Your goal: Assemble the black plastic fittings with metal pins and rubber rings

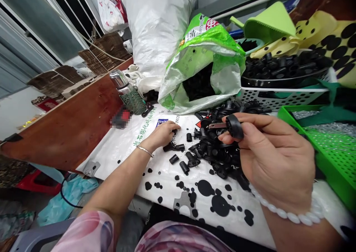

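Observation:
My right hand (275,163) is closed, thumb and fingers pinching a round black plastic cap (235,127) with a flat metal prong pointing left. It is held above a heap of black plastic parts (211,148). My left hand (164,133) reaches to the left edge of the heap, fingers bent around a small black plastic part (174,132), mostly hidden under them. Short black tubes (184,167) lie loose on the white printed sack cloth (119,181) in front of the hands. Flat black discs (221,205) are scattered nearer to me.
An open green-and-white bag (172,74) with black parts inside stands behind the heap. A metal flask (130,96) stands at the back left, by a brown board (69,122). At right are a white basket (283,96) and a green perforated tray (333,152).

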Tool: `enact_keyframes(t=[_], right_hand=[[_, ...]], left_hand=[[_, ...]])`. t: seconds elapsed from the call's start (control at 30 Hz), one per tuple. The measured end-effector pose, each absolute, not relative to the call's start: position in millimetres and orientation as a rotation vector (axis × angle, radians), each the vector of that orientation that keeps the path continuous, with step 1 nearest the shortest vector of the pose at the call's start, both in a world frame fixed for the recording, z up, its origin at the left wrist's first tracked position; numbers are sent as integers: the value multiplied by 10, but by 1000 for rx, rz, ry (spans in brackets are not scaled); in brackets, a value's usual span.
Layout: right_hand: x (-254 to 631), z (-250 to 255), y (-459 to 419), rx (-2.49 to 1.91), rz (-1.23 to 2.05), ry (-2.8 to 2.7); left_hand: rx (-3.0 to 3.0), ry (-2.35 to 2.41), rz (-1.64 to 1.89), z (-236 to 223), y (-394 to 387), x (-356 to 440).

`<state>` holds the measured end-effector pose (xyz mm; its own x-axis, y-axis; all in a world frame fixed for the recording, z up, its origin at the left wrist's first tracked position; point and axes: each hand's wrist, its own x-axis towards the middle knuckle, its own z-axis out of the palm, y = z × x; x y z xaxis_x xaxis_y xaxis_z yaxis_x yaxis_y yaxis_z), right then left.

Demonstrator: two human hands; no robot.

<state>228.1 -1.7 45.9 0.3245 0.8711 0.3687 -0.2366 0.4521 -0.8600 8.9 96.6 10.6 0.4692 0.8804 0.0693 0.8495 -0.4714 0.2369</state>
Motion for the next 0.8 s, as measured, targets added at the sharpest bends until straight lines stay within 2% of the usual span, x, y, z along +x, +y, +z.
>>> enact_keyframes(t=[0.2,0.43,0.57,0.8], right_hand=[[2301,462,-3,-777,845,-971],[2303,469,14,-745,827,-959],[2293,475,20,-735,802,-946],[2275,492,38,-770,760,-921]], left_hand=[[2555,1495,266,74,1118,93],[2470,1574,509,225,854,65],[2187,1451,767,318,445,46],[1297,1214,962,252,-40,-36]])
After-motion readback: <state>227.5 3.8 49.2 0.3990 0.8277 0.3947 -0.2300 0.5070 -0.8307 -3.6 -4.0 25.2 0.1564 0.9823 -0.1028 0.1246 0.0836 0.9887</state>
